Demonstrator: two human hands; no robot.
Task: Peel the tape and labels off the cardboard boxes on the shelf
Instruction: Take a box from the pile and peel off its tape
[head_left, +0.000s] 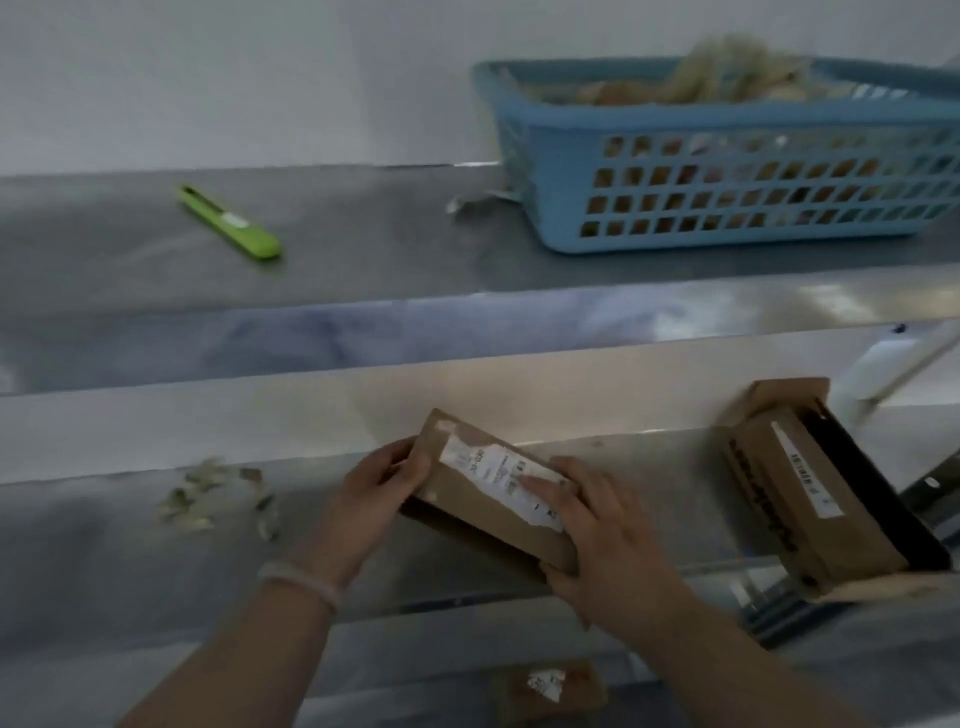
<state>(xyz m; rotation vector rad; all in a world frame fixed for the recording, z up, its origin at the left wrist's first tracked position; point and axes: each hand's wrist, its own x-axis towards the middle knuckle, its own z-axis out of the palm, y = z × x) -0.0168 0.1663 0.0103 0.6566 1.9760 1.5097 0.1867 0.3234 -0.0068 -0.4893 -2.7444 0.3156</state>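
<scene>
A small cardboard box sits tilted over the lower metal shelf, held between both hands. A torn white label runs across its top face. My left hand grips the box's left end, thumb on top. My right hand holds the right end, with its fingers lying on the label's right part. A second, larger cardboard box with a white label strip lies open on the shelf to the right.
Peeled scraps lie on the lower shelf at left. On the upper shelf are a green utility knife and a blue plastic basket holding scraps. Another cardboard piece lies below, near the bottom edge.
</scene>
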